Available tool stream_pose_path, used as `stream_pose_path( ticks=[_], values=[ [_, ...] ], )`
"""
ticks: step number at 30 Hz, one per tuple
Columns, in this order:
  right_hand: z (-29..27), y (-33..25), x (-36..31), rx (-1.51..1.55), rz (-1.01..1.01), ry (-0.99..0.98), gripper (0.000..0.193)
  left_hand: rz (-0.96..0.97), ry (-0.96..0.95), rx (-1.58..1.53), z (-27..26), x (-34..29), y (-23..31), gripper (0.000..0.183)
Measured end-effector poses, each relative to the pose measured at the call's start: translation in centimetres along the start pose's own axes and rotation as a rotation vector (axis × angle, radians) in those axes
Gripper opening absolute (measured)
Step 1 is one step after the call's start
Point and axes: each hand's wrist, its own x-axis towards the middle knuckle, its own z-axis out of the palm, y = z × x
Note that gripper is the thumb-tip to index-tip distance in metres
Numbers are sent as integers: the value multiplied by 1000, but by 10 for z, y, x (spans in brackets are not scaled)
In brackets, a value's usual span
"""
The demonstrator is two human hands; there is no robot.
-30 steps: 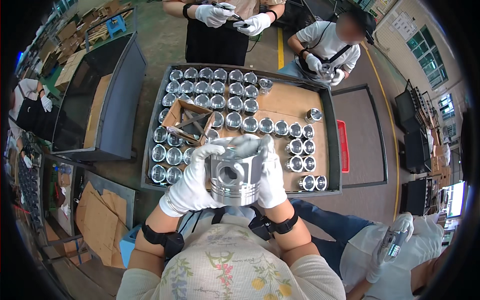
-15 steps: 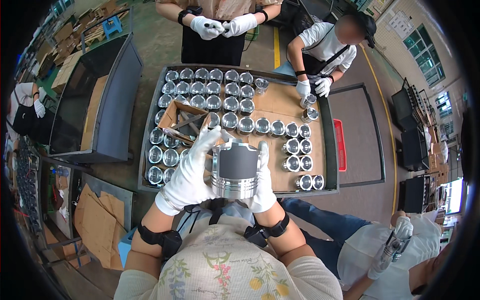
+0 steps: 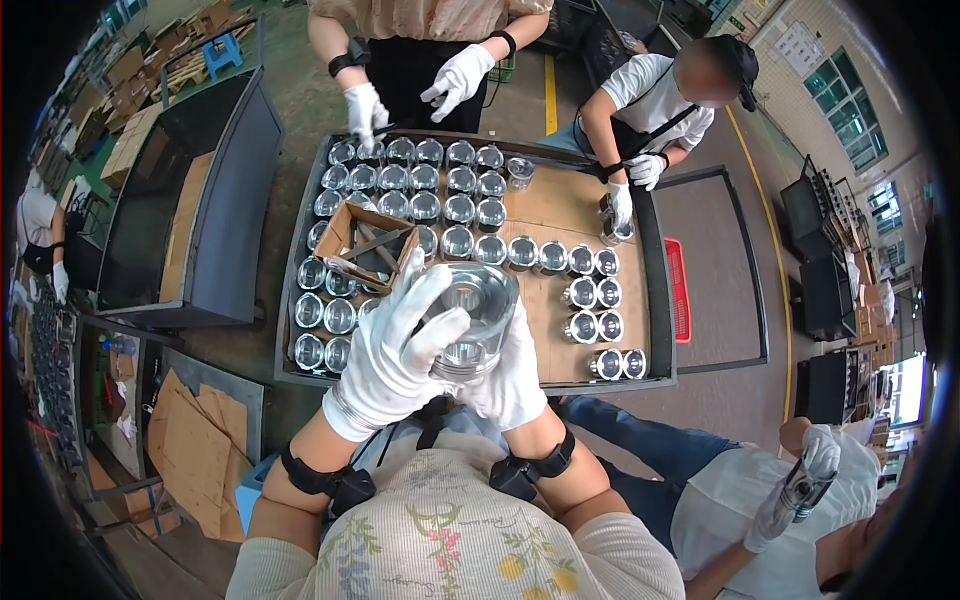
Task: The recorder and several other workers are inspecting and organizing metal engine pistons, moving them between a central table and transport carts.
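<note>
A shiny metal engine piston [image 3: 485, 300] is held up in front of my chest, its hollow end facing me. My left hand [image 3: 395, 345], in a white glove, grips its left side, with fingers spread across the opening. My gloved right hand [image 3: 510, 370] cups the piston from the right and below. Under and beyond my hands is a shallow dark-rimmed tray [image 3: 290, 270], where many pistons [image 3: 458, 208] stand in rows on brown cardboard. Close past my left fingertips, an open cardboard box [image 3: 345, 228] with flat dark strips in it sits among them.
Across the tray, a co-worker's gloved hand [image 3: 367, 112] reaches to the far-left pistons. At the right edge, another co-worker's hand [image 3: 620, 203] touches a piston. A person at lower right holds a piston [image 3: 800, 490]. A red crate [image 3: 679, 290] lies beside the tray; a grey cart [image 3: 215, 200] stands left.
The piston in my hands has turned from its side view to show its hollow end. My left fingers moved across it. The co-worker opposite parted their hands, one reaching down to the tray.
</note>
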Motion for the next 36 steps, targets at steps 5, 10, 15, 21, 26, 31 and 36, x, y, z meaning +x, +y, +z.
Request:
stream_pose_path(
  ticks=[5,10,15,21,26,31,36],
  values=[
    [6,-9,2,-185,-10,89,74,-142,3,-281,-4,3,9,97],
    [15,-14,1,-307,-25,125,82,-193,-164,-371,-4,-4,2,101],
    [11,-19,-1,-413,-18,107,84,-235,-171,-393,-2,0,6,89],
    [-4,-30,-10,-798,-101,223,77,-275,-161,-412,14,-8,2,86],
    [-30,-59,-26,-1260,-315,379,70,-370,-170,-418,26,-13,-2,90],
    [-16,-60,-40,-1773,-193,513,35,-323,-161,-412,47,-14,-4,97],
    [-42,-81,-23,-1708,-37,619,30,-511,-311,-361,63,-18,-16,116]
  ],
)
